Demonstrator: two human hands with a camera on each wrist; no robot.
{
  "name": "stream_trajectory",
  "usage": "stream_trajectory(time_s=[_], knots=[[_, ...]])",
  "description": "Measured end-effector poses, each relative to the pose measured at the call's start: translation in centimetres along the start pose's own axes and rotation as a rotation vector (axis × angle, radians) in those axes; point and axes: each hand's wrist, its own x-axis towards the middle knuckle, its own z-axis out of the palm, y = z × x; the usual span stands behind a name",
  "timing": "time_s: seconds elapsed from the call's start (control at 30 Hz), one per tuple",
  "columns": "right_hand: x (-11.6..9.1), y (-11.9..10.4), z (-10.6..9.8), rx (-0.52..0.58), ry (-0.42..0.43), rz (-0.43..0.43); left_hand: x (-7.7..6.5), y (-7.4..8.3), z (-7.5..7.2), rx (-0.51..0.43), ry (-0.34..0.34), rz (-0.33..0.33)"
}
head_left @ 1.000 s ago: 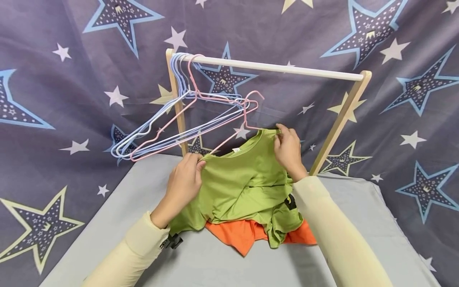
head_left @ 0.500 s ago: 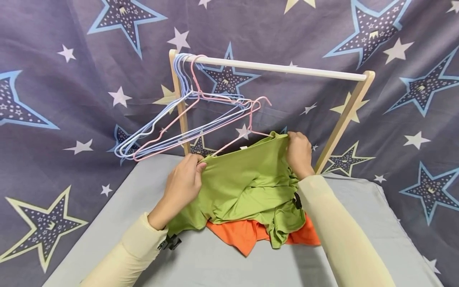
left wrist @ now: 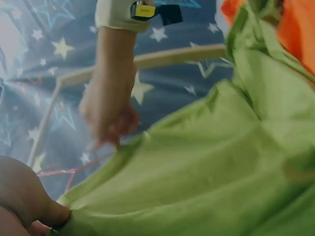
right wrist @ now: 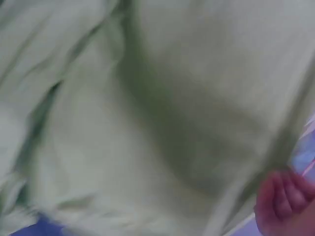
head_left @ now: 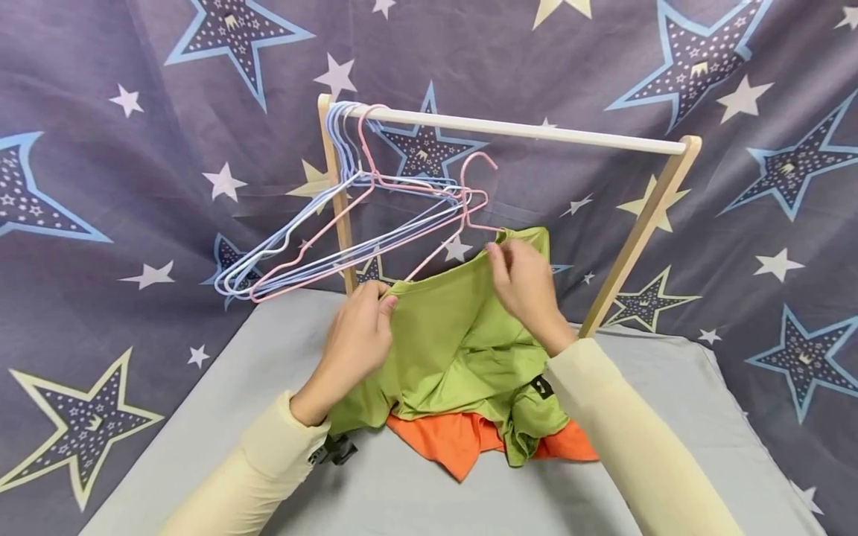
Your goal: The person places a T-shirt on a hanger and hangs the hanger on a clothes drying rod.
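A green T-shirt (head_left: 442, 320) hangs between the hands, with a pink hanger (head_left: 467, 195) partly inside its neckline. The hanger's hook and upper arms show above the collar, clear of the rail; the rest is hidden by cloth. My left hand (head_left: 358, 327) pinches the neckline at its left end, where the hanger's arm enters. At the right part of the neckline my right hand (head_left: 526, 286) holds the collar edge between thumb and fingers, the shoulder cloth standing up behind it. Blurred in the left wrist view, the right hand (left wrist: 110, 105) meets the shirt's edge. Green cloth fills most of the right wrist view.
A rack with a white rail (head_left: 523, 132) and wooden posts stands behind. Several blue, white and pink hangers (head_left: 295, 246) hang at its left end. Orange cloth (head_left: 445, 439) lies under the shirt on the grey-covered table (head_left: 395, 499). A star-patterned curtain surrounds it.
My right hand has gone from the shirt's right shoulder to the neckline, moving left. The hanger's hook has risen and tipped left. My left hand keeps its grip and has shifted slightly right.
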Motion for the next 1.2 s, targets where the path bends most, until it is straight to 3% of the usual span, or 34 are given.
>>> stream_trajectory(time_s=[0.1,0.2,0.33,0.43,0.57,0.7,0.9,1.07,1.2], knots=[[-0.2,-4.0,-0.4,0.209,-0.132,0.009,-0.1,1.4,0.2,-0.030,-0.004,0.030],[-0.4,-6.8,-0.5,0.477,-0.219,0.212,-0.4,2.2,0.8,-0.036,0.004,0.067],[-1.0,-8.2,-0.1,0.824,-0.173,0.478,-1.0,2.7,1.8,-0.078,-0.031,0.091],[-1.9,-8.4,0.0,0.973,-0.168,0.562,-1.6,2.6,2.4,-0.096,-0.086,0.082],[-3.0,-8.3,-0.1,1.019,-0.195,0.566,-2.3,2.0,3.2,-0.099,-0.140,0.073],[-3.4,-8.2,-1.2,0.986,-0.203,0.509,-3.0,2.2,3.6,-0.193,-0.156,0.087],[-2.3,-8.5,-3.9,0.956,-0.186,0.412,-3.5,3.2,3.3,-0.291,-0.084,0.152],[-0.8,-8.3,-6.1,0.951,-0.156,0.390,-3.8,3.7,3.5,-0.347,-0.014,0.186],[0.4,-8.2,-7.7,0.944,-0.132,0.371,-4.1,3.7,3.8,-0.391,0.004,0.203]])
